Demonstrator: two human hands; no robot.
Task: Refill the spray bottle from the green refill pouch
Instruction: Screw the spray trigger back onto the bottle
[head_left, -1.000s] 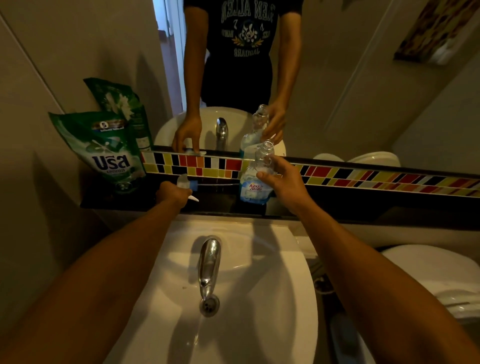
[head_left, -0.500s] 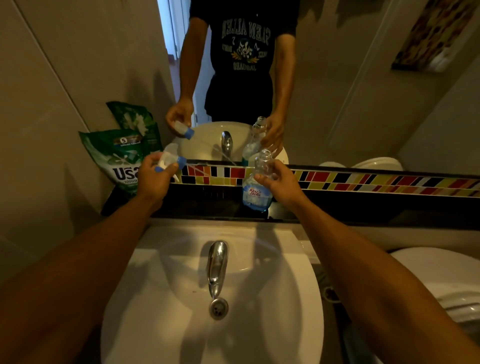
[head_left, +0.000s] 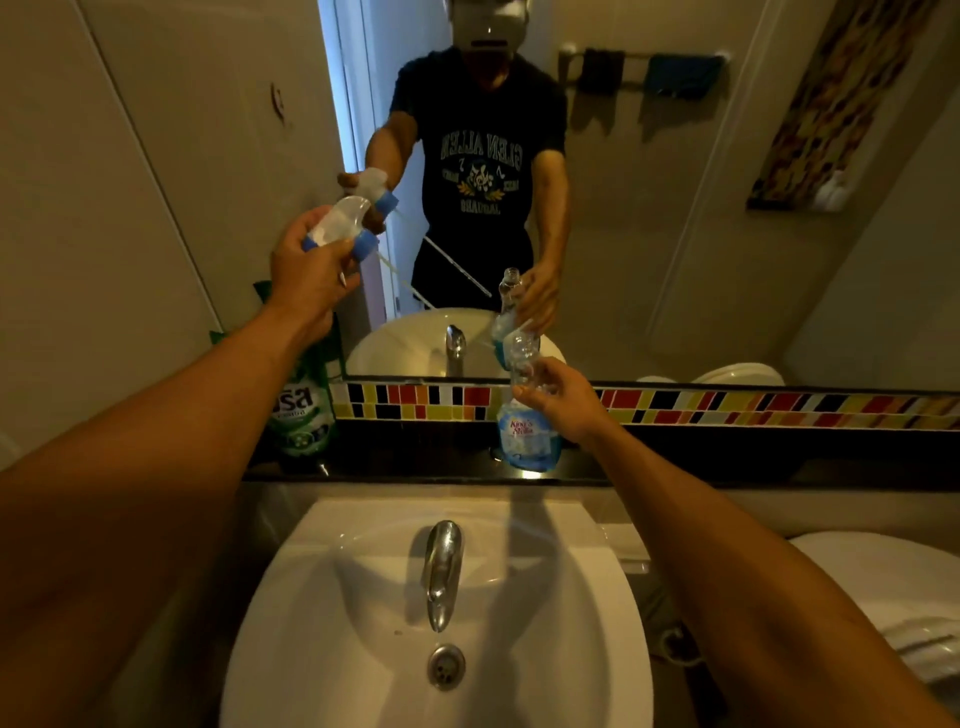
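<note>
Your left hand (head_left: 306, 270) holds the spray head (head_left: 340, 226) in the upper left of the frame. Your right hand (head_left: 563, 400) grips the neck of the open spray bottle (head_left: 527, 415) at centre, standing on the black ledge (head_left: 675, 467). The green refill pouch (head_left: 304, 410) leans untouched at the left, behind your left forearm.

Spray bottle (head_left: 529, 434) label reads "King's Stella"; green refill pouch (head_left: 304, 410) shows "sa"; mirrored T-shirt (head_left: 483, 171) reads "GLEN ALLEN", reversed.
</note>
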